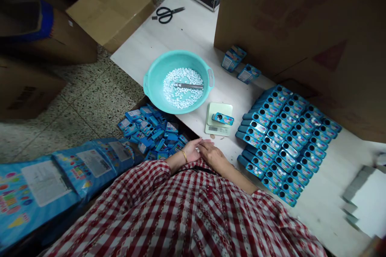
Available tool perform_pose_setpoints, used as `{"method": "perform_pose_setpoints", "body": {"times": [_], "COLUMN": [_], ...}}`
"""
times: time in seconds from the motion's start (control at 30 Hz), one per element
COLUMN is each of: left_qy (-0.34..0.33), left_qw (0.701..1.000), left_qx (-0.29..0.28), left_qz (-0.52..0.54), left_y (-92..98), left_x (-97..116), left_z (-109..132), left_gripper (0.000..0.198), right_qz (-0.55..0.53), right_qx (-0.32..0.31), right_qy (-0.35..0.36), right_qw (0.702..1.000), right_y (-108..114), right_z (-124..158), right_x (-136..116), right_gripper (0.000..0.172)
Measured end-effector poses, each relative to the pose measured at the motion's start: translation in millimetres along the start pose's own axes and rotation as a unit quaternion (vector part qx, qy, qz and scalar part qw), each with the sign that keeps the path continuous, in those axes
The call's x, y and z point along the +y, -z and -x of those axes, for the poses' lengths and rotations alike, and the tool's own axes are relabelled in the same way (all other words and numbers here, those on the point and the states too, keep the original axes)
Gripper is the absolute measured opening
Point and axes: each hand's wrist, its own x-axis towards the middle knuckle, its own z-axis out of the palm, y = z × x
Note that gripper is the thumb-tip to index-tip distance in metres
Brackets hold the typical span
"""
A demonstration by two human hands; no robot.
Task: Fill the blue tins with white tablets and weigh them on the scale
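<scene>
My left hand (192, 151) is cupped palm up at the table's near edge, with a few small white tablets (197, 149) in it. Over its fingers lies my right hand (213, 154), its own fingers drawn together at the palm; whatever they pinch is hidden. Just beyond both hands, a small blue tin (223, 119) with a round dark hole rests on a pale green digital scale (219, 108). A turquoise basin (157, 98) stands farther off, holding many white tablets and a metal scoop (189, 86).
Rows of blue tins (282, 140) fill the table's right side. Loose blue tins (153, 132) lie in a box below the left edge. Scissors (169, 14) sit at the back. A large carton (301, 28) walls the far right; blue printed packs (84, 164) lie at my left.
</scene>
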Motion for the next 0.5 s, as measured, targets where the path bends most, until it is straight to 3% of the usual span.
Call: {"method": "perform_pose_setpoints", "body": {"times": [0.27,0.5], "left_qy": [-0.017,-0.011], "left_qw": [0.999,0.999], "left_qx": [0.046,0.042], "left_qz": [0.015,-0.026], "left_y": [-9.9,-7.8], "left_x": [-2,4], "left_z": [-5,2], "left_gripper": [0.019,0.025], "right_qz": [-0.019,0.006], "right_qx": [0.005,0.183], "right_qy": [-0.016,-0.133], "right_qw": [1.0,0.974], "right_y": [19,67], "right_z": [-4,-14], "right_x": [5,47], "right_gripper": [0.022,0.017]}}
